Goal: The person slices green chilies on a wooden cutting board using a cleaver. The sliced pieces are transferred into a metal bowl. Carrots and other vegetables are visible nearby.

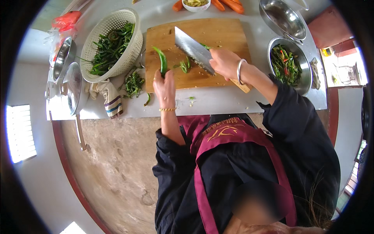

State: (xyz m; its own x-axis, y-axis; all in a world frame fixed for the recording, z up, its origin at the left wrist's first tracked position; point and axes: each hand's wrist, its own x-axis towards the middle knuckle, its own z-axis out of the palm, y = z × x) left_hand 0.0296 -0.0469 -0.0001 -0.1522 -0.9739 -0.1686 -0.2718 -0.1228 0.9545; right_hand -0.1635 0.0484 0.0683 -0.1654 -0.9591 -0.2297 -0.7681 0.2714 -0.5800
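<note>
A curved green chili pepper (pixel 162 60) is held upright in my left hand (pixel 164 87), over the near left part of a wooden cutting board (pixel 198 27). My right hand (pixel 226 64) grips a cleaver (pixel 192 49) by its wooden handle; the broad blade, with pale seeds stuck along its edge, slants over the middle of the board. Cut green pepper pieces (pixel 184 65) lie on the wood between my hands. Another bit of green shows behind the blade. Seeds are scattered over the board.
Left of the board stand a white plastic basket (pixel 87 55) of green peppers, a pile of stems (pixel 133 83) and a striped cloth (pixel 109 98). To the right is a metal bowl (pixel 270 48) of cut peppers. Carrots (pixel 232 5) and a white bowl (pixel 196 8) sit behind.
</note>
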